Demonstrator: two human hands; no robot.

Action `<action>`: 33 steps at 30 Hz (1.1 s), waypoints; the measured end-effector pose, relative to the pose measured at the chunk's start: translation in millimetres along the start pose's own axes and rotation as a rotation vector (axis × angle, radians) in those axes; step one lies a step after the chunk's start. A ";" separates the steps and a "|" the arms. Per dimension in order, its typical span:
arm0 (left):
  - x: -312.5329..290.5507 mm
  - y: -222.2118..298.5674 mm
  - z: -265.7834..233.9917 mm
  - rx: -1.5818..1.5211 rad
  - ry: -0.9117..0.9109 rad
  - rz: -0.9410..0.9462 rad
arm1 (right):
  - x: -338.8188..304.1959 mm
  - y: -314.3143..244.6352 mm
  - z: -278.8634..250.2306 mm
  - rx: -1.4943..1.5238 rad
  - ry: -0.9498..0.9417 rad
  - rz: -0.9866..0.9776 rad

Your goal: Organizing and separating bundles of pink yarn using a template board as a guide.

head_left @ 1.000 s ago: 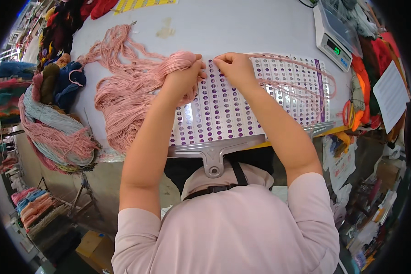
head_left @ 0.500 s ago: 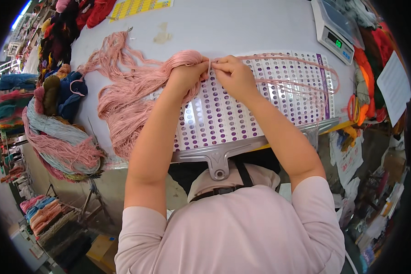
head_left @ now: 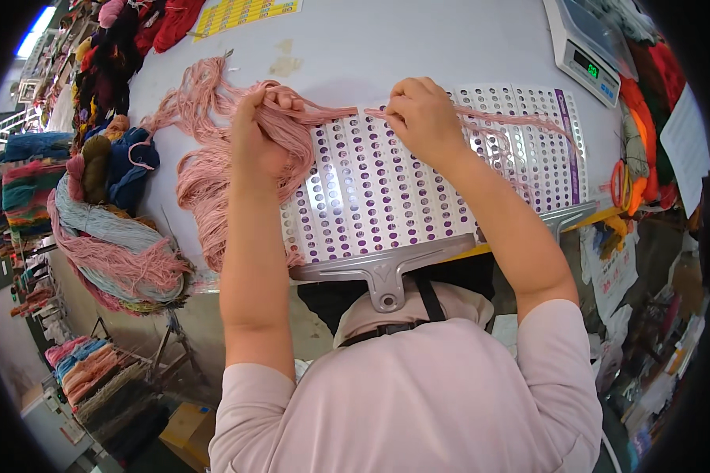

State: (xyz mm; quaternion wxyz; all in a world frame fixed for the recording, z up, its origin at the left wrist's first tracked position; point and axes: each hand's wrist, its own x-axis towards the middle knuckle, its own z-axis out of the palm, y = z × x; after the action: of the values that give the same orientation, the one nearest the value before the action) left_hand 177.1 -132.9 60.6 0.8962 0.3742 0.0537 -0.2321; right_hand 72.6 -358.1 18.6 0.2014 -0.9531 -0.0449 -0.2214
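Observation:
A thick bundle of pink yarn (head_left: pixel 209 169) spreads over the left part of the table. My left hand (head_left: pixel 264 130) is closed around part of it, with the fingers curled over the strands. From there a narrow bunch runs right and ends at a cut-looking tip. A small gap separates that tip from a second, thinner pink strand bunch (head_left: pixel 521 120), pinched at its left end by my right hand (head_left: pixel 426 118). This bunch trails right over sheets of purple round stickers (head_left: pixel 371 185).
A digital scale (head_left: pixel 584 59) stands at the far right, a yellow sheet (head_left: pixel 248 16) at the far edge. A grey metal clamp bar (head_left: pixel 386 268) lines the near edge. Coloured skeins (head_left: pixel 110 236) hang at the left, and orange yarn (head_left: pixel 637 142) lies at the right.
My hands have moved apart: the left went left with the yarn bundle, the right slightly right. A gap now shows between the two yarn ends, and the looped strands at right have drawn together.

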 end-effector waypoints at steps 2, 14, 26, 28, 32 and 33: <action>-5.1 -7.9 3.8 -0.171 -0.154 -0.100 | 6.2 -3.1 -2.9 0.095 0.017 -0.103; -8.4 -64.6 27.0 1.052 -0.251 0.045 | 26.9 -4.4 -24.8 0.629 -0.402 0.258; 6.1 171.9 -18.0 0.475 0.258 0.550 | 24.1 -1.2 -11.0 0.304 -0.448 0.396; 4.5 212.3 -43.6 0.613 0.156 0.634 | 31.7 -13.3 -5.6 0.346 -0.445 0.353; -1.3 136.3 14.1 0.942 0.131 0.689 | 11.7 -5.6 -14.6 0.400 -0.360 0.490; -25.8 117.7 28.0 0.967 0.074 0.535 | 11.9 -17.1 -16.9 0.401 -0.364 0.471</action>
State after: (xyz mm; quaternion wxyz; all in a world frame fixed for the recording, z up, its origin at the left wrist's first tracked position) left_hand 205.7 -70.6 163.5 0.6474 0.7517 -0.1245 0.0187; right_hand 73.5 -349.3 44.0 0.4185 -0.9027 0.0983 0.0175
